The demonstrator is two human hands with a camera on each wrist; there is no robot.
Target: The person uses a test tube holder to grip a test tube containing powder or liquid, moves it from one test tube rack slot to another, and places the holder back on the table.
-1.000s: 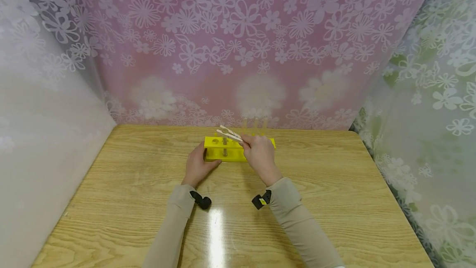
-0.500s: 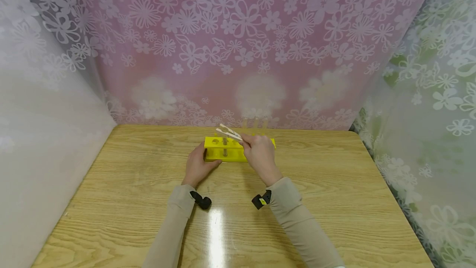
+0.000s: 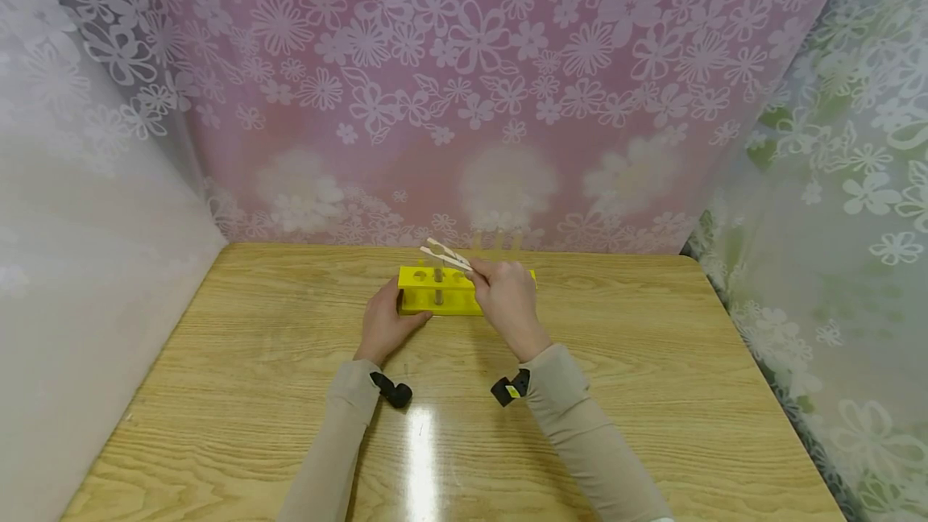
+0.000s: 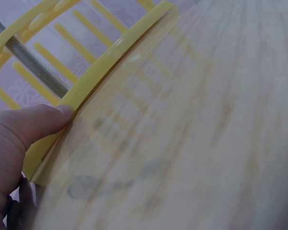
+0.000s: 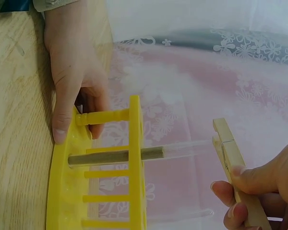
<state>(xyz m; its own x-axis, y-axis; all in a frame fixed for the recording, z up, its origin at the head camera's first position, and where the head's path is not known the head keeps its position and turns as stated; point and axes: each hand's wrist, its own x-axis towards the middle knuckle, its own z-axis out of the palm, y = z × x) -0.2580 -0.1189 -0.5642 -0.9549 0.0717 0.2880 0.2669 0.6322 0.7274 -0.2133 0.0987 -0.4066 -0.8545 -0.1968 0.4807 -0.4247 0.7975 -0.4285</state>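
Note:
A yellow test tube rack (image 3: 455, 306) stands near the table's far edge. My left hand (image 3: 387, 322) grips its left end, thumb on the front of the base (image 4: 98, 72) and fingers behind. In one hole stands a clear test tube (image 5: 187, 148) with grey-brown contents in its lower part. My right hand (image 3: 507, 306) pinches a wooden test tube clamp (image 5: 234, 155) above the rack. The clamp's tips are at the tube's mouth; whether they touch the glass I cannot tell. The right hand hides the rack's right part in the head view.
Faint clear tubes (image 3: 498, 242) stand upright at the rack's back right. The wooden table (image 3: 652, 361) stretches to both sides and toward me. A pink flowered curtain (image 3: 435, 103) hangs behind it, with pale sheets left and right.
My right hand has lifted the clamp's tips very slightly. My left hand and the rack have stayed in place.

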